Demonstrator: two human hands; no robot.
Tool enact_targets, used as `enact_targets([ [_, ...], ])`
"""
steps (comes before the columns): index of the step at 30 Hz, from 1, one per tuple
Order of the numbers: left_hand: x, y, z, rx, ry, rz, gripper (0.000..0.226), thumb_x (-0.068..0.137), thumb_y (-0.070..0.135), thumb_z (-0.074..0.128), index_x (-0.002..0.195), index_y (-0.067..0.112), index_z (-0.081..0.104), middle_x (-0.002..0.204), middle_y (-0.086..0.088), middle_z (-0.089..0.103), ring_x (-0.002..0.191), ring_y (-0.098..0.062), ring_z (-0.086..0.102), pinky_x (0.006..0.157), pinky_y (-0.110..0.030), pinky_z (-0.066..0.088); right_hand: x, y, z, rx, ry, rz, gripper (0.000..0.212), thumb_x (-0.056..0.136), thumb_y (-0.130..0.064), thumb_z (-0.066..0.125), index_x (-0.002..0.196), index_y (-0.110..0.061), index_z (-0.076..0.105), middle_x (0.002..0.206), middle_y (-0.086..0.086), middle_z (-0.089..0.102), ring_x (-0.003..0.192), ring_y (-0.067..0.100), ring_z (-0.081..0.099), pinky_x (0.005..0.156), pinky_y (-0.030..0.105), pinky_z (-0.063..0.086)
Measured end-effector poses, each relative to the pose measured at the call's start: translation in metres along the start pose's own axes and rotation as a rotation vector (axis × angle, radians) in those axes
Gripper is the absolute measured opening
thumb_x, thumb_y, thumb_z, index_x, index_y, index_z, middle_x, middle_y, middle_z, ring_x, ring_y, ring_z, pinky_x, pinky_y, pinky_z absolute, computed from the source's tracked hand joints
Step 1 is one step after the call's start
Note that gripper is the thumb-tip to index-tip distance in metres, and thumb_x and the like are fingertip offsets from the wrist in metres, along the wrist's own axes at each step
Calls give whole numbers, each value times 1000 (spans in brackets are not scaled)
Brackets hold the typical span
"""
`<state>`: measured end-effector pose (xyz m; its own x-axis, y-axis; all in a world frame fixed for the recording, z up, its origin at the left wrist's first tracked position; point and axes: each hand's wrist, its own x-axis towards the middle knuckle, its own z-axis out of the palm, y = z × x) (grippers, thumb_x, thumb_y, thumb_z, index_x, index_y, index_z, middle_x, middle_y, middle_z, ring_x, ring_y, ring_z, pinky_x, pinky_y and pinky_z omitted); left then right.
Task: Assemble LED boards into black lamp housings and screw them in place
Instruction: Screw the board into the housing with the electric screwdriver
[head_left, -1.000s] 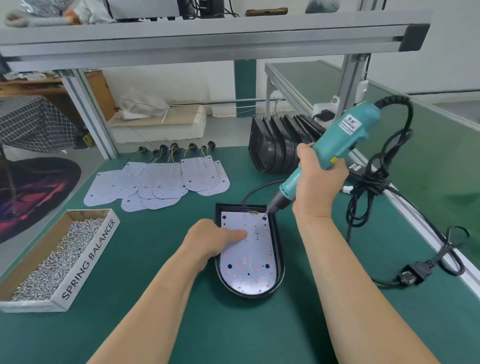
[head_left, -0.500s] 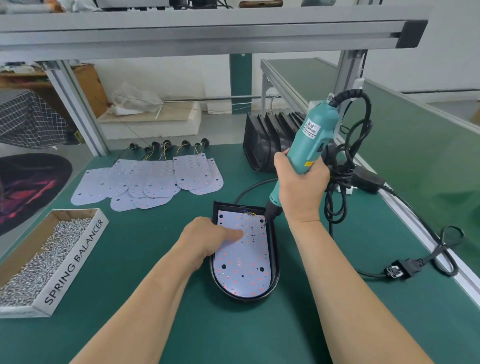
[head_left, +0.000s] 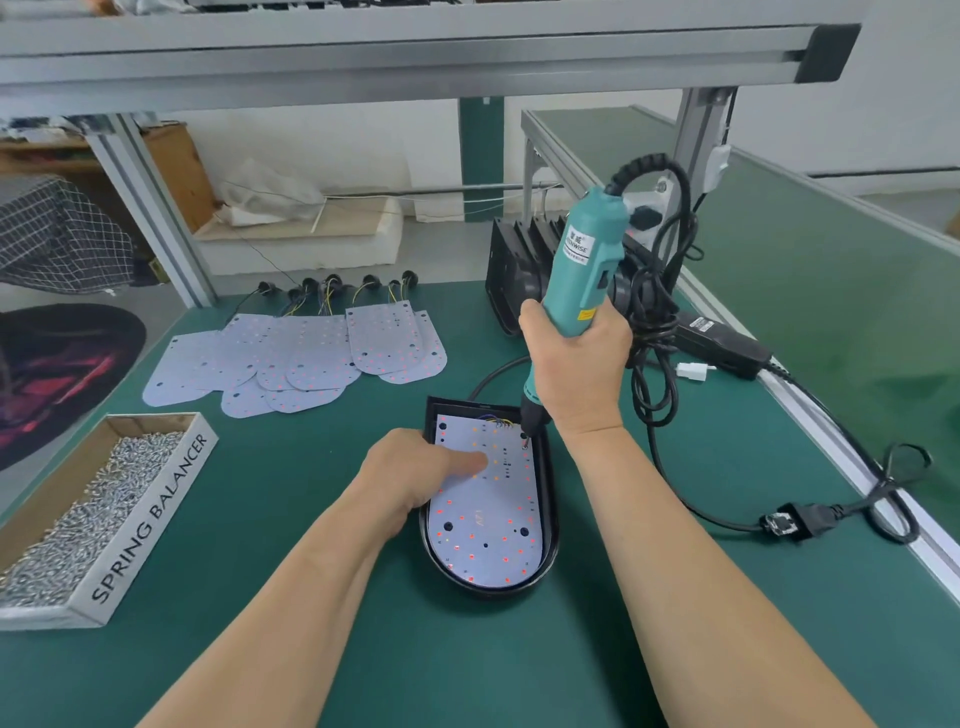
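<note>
The right hand (head_left: 574, 364) is gripping a teal electric screwdriver (head_left: 584, 265), fingers wrapped round its barrel. It is holding the tool nearly upright just right of the frame's centre. The bit tip is touching the upper right corner of the white dotted LED board (head_left: 488, 525). That board is lying inside the black oval lamp housing (head_left: 552, 535), which is sitting on the green worktop (head_left: 260, 519) in the lower middle of the frame. The left hand (head_left: 415, 467) is pressing the board down with one straight index finger, its other fingers tucked under and holding nothing.

The driver is leaning slightly, so the screw may go in crooked, or the bit may skip off and scar the board. With only one fingertip pinning it, the board may twist under the torque. The black looped cable (head_left: 654, 374) hanging beside the right wrist may also tug the tool off line.
</note>
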<state>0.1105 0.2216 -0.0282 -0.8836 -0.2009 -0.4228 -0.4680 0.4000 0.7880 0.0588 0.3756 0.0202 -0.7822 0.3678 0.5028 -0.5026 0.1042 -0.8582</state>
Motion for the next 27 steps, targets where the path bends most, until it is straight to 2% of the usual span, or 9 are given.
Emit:
enact_targets([
  [5,-3,0,0,-25,-17,4,24,70,30,88,85,15,78,80,0,78,82,-25,76,86,-40,60,0,1,-3,51,36,58,33,73,-13,65,61,-19,36,49,-15,36,48,8,32,48,23,32],
  [7,-4,-1,-1,-38,-31,14,24,71,29,88,87,15,78,83,-1,79,83,-25,76,88,-42,60,-1,-2,-10,135,43,72,27,76,-11,68,64,-17,45,52,-16,43,51,6,39,52,20,37],
  [9,-7,1,-2,-65,-59,43,26,69,30,89,89,16,79,85,-1,79,84,-25,76,90,-44,59,-3,-10,-19,203,34,23,19,81,-13,72,70,-17,56,61,-15,53,59,8,48,61,23,44],
  [12,-9,5,-2,-57,-41,88,39,58,39,85,92,19,78,91,-2,78,89,-26,75,91,-44,58,-8,-27,-26,253,8,-86,21,85,-10,70,72,-23,59,64,-17,57,62,7,52,64,23,45],
  [16,-6,4,-3,-57,-45,69,23,75,28,85,94,18,77,95,-2,78,93,-25,74,95,-43,57,-8,-53,-28,290,-45,-145,24,85,-7,68,70,-22,57,63,-16,53,58,8,47,60,24,42],
  [19,-5,4,-2,-39,-48,78,20,77,28,84,93,19,76,94,-1,78,94,-24,73,94,-40,57,-13,-62,-30,398,-166,-6,25,81,-10,69,65,-26,59,61,-8,49,57,13,42,57,23,38],
  [22,-5,6,0,-23,-43,100,20,75,29,85,91,20,77,91,2,78,91,-22,74,88,-36,59,-32,-57,-30,440,-258,167,20,78,-11,69,65,-21,59,58,-4,47,55,15,40,55,20,38],
  [27,-3,11,3,62,-23,106,27,70,35,84,91,18,77,88,-1,78,88,-25,75,83,-40,61,-55,-43,-25,424,-337,265,18,75,-16,70,65,-15,55,57,-1,43,56,14,39,56,18,38],
])
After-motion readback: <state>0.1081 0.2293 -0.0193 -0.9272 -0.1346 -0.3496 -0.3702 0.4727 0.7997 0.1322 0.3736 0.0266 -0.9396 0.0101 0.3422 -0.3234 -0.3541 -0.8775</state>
